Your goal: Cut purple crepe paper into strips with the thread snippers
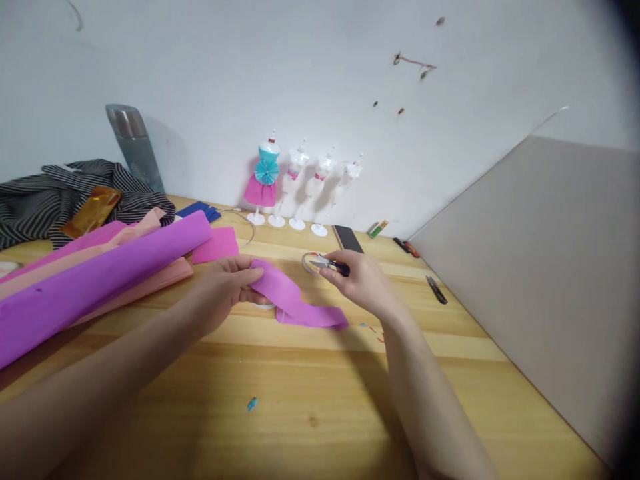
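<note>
My left hand (227,283) pinches one end of a purple crepe paper strip (295,301), which droops down onto the wooden table (320,400). My right hand (357,277) is closed around small thread snips (327,265), their blades pointing left toward the strip. Under the strip lies a white tape roll (265,305), mostly hidden. A clear ring (307,262) lies just behind the snips.
Rolls of purple and pink crepe paper (100,273) lie at the left. Several small dress-form mannequins (300,190) stand at the wall, one in a pink and blue dress. A phone (348,238), a second pair of snips (437,290), a flask (135,147) and striped cloth (55,193) lie around.
</note>
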A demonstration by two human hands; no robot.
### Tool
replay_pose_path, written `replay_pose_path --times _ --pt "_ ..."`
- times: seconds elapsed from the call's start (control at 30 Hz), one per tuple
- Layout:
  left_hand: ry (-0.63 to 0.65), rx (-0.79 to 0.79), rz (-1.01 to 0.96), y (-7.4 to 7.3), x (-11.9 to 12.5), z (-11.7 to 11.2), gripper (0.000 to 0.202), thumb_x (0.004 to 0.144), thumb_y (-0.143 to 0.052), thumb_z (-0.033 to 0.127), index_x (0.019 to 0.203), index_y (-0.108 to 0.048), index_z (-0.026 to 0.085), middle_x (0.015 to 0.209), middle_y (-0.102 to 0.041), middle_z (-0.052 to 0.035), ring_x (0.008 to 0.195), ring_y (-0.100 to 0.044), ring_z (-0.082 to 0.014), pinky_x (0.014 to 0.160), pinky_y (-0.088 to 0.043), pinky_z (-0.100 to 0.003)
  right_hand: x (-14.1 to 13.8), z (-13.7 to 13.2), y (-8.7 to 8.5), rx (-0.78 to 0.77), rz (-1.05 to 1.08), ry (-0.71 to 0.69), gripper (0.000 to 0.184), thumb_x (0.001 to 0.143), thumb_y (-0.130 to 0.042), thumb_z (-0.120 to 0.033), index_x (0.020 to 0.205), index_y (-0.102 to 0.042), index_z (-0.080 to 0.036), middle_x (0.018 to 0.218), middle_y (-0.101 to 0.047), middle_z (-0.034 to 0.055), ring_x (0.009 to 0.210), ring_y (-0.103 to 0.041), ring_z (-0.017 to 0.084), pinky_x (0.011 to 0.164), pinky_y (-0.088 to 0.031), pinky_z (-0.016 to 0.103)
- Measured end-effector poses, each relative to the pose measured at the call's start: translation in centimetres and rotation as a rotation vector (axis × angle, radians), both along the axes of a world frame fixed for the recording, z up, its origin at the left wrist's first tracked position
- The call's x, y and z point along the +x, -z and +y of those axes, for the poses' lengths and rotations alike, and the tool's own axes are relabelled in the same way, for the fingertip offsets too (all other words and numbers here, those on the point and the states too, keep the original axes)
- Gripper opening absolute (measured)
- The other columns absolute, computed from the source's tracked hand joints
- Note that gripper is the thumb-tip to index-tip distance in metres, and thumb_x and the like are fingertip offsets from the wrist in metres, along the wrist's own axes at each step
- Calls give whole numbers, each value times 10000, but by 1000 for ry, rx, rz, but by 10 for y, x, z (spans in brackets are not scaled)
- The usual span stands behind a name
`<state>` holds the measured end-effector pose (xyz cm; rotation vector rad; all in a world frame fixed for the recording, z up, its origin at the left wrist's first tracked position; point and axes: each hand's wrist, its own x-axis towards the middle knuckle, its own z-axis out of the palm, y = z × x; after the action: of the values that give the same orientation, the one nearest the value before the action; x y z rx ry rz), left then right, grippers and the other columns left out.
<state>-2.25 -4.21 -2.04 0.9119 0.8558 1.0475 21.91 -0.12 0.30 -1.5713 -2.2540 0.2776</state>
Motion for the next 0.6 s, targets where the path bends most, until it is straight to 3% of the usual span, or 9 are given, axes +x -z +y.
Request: replay_pose_path --times 0.13,0.27,0.3,0.37,0.43,0.47,0.6 --pt "-104 91 39 -18 -15 3 187 702 -717 238 838 -730 110 620 -671 -35 509 -582 -106 448 -460 -182 -4 -6 1 -30 104 -177 146 799 -633 -236 899 -709 -161 807 -692 47 669 -578 157 614 -405 271" --pt "-290 228 96 -45 -35 3 190 721 -677 189 898 -713 130 584 -645 -4 466 -553 -92 414 -432 -173 -9 -36 -20 126 251 -235 149 849 -609 -257 905 -700 -154 698 -616 25 603 -514 135 574 -382 268" --pt "-342 241 96 -51 -39 3 189 734 -659 177 913 -704 132 585 -646 -1 457 -549 -89 433 -456 -182 -11 -45 -25 109 303 -327 162 861 -610 -271 941 -698 -161 701 -607 21 608 -516 131 574 -387 261" --pt "-416 230 96 -61 -45 0 201 759 -626 145 950 -686 128 574 -643 7 428 -533 -78 470 -509 -207 -21 -60 -28 -84 357 -620 214 863 -633 -302 1020 -688 -168 757 -631 26 619 -535 117 559 -395 239" --pt "-457 224 95 -68 -49 -3 211 775 -604 115 974 -675 111 564 -639 2 415 -537 -78 473 -539 -223 -39 -69 -18 -296 241 -904 186 843 -665 -322 935 -703 -165 731 -642 13 626 -540 112 585 -408 229" --pt "-473 246 90 -69 -50 -4 207 779 -597 101 971 -674 98 562 -637 -4 422 -551 -81 462 -542 -216 -50 -71 -8 -341 152 -961 171 832 -680 -324 890 -702 -165 709 -638 2 616 -538 107 568 -396 219" --pt "-509 382 91 -75 -51 -10 184 793 -586 74 950 -680 59 578 -630 -13 497 -608 -84 478 -548 -170 -90 -73 42 -240 -103 -820 169 827 -678 -329 876 -689 -168 848 -662 33 774 -584 153 647 -408 243"
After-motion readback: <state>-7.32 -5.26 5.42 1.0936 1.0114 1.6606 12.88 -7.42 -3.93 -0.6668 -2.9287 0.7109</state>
